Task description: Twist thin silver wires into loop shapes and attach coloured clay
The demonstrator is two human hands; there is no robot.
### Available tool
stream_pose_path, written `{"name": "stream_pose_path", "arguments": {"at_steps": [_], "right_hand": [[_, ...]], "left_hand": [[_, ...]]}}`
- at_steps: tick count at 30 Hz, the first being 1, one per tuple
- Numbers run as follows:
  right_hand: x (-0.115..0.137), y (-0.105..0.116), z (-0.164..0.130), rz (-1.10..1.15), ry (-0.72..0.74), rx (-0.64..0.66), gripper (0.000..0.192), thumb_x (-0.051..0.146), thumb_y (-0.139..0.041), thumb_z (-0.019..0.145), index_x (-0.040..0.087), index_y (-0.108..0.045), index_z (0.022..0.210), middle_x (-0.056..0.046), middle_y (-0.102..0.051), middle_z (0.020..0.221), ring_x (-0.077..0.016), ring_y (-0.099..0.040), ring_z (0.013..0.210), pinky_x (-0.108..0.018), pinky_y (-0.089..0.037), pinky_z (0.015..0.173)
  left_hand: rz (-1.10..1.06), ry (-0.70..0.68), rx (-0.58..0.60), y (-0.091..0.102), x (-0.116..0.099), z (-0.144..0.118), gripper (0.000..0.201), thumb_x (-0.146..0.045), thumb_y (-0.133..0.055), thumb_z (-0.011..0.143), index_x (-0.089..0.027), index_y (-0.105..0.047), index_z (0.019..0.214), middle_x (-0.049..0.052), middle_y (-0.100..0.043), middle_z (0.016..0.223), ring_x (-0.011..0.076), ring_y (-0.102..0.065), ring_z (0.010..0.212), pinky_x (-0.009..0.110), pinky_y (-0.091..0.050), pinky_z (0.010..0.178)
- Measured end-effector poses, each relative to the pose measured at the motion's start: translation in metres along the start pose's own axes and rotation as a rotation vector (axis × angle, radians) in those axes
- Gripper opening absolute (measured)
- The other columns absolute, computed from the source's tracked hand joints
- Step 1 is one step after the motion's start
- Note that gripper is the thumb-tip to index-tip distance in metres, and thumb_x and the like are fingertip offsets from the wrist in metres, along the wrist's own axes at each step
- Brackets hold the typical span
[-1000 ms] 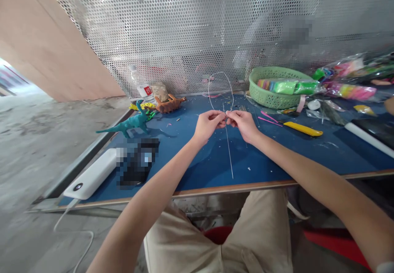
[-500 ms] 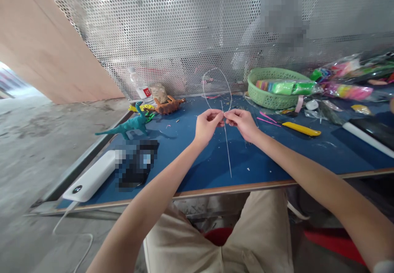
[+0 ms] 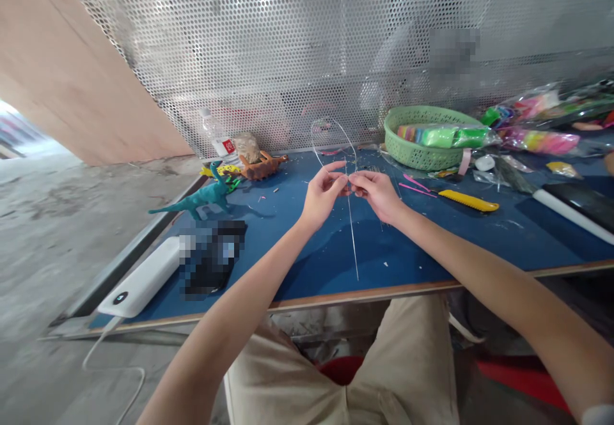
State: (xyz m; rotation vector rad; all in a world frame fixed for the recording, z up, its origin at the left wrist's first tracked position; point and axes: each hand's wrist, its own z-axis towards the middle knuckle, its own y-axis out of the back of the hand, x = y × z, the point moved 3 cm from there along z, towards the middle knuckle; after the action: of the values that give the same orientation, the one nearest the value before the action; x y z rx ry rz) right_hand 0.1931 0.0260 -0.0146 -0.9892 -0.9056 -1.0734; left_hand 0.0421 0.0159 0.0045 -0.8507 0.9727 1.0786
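The left hand (image 3: 326, 192) and right hand (image 3: 377, 192) pinch the thin wire (image 3: 353, 233) mid-frame. It looks light and bendy; best hold it where the loop closes.

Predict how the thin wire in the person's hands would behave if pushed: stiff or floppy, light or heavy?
The wire is probably springy rather than floppy, since its loop stands open beyond the left hand and right hand. It seems light, being so thin. Its straight end might swing or bend if pushed, as it juts out past the grip.
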Motion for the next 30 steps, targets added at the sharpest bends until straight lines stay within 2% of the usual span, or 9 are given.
{"name": "stream_pose_path", "arguments": {"at_steps": [5, 11, 15, 18, 22, 26, 30], "right_hand": [[0.0, -0.002, -0.001, -0.057, 0.04, -0.008, 0.02, 0.042, -0.078, 0.078, 0.022, -0.075, 0.077, 0.001, -0.065, 0.071, -0.0124, -0.05, 0.065, -0.028, -0.039, 0.062], [0.0, -0.003, -0.004, -0.089, 0.102, -0.022, 0.018, 0.041, -0.078, 0.079, 0.023, -0.076, 0.08, 0.001, -0.065, 0.069, -0.0132, -0.051, 0.064, -0.029, -0.039, 0.062], [0.004, -0.001, -0.006, -0.127, 0.145, -0.09, 0.02, 0.043, -0.077, 0.08, 0.023, -0.075, 0.08, 0.0, -0.066, 0.069, -0.0149, -0.055, 0.066, -0.03, -0.043, 0.065], [0.007, -0.001, -0.006, -0.117, 0.159, -0.096, 0.02, 0.043, -0.076, 0.08, 0.023, -0.075, 0.08, 0.0, -0.068, 0.071, -0.0155, -0.057, 0.069, -0.031, -0.045, 0.067], [0.005, -0.003, -0.005, -0.03, 0.081, -0.017, 0.02, 0.041, -0.078, 0.079, 0.023, -0.071, 0.075, 0.0, -0.067, 0.072, -0.0136, -0.055, 0.067, -0.029, -0.045, 0.065], [0.003, -0.005, -0.005, 0.086, -0.015, 0.036, 0.025, 0.039, -0.08, 0.076, 0.022, -0.063, 0.071, 0.001, -0.066, 0.072, -0.0129, -0.057, 0.066, -0.028, -0.047, 0.063], [0.01, -0.001, -0.003, 0.118, -0.069, 0.018, 0.024, 0.038, -0.079, 0.074, 0.022, -0.061, 0.074, -0.002, -0.07, 0.077, -0.0166, -0.066, 0.075, -0.033, -0.056, 0.076]], "left_hand": [[0.03, -0.029, -0.055, 0.002, -0.001, -0.001, 0.046, -0.022, -0.072, 0.087, -0.029, -0.058, 0.131, 0.002, -0.073, 0.109, 0.0115, -0.071, 0.085, 0.03, -0.06, 0.086], [0.174, -0.109, 0.017, 0.007, -0.004, 0.001, 0.024, -0.026, -0.067, 0.091, -0.021, -0.073, 0.113, 0.007, -0.075, 0.116, 0.0145, -0.07, 0.093, 0.028, -0.058, 0.086], [0.31, -0.141, -0.009, 0.008, -0.011, -0.002, 0.03, -0.028, -0.07, 0.09, -0.024, -0.075, 0.119, 0.007, -0.075, 0.121, 0.0152, -0.069, 0.099, 0.026, -0.056, 0.088], [0.367, -0.204, 0.032, 0.006, -0.017, -0.006, 0.031, -0.025, -0.069, 0.09, -0.024, -0.074, 0.121, 0.007, -0.074, 0.125, 0.0154, -0.07, 0.101, 0.027, -0.056, 0.088], [0.516, -0.324, 0.103, 0.007, -0.023, -0.008, 0.035, -0.015, -0.068, 0.087, -0.025, -0.076, 0.119, 0.007, -0.074, 0.123, 0.0178, -0.069, 0.107, 0.032, -0.055, 0.098], [0.653, -0.433, 0.165, 0.012, -0.027, -0.007, 0.038, -0.015, -0.068, 0.088, -0.027, -0.076, 0.123, 0.007, -0.073, 0.127, 0.021, -0.065, 0.123, 0.039, -0.045, 0.115], [0.773, -0.473, 0.174, 0.015, -0.027, -0.004, 0.039, -0.023, -0.063, 0.094, -0.031, -0.072, 0.131, 0.007, -0.071, 0.131, 0.0232, -0.063, 0.125, 0.043, -0.043, 0.115]]}}
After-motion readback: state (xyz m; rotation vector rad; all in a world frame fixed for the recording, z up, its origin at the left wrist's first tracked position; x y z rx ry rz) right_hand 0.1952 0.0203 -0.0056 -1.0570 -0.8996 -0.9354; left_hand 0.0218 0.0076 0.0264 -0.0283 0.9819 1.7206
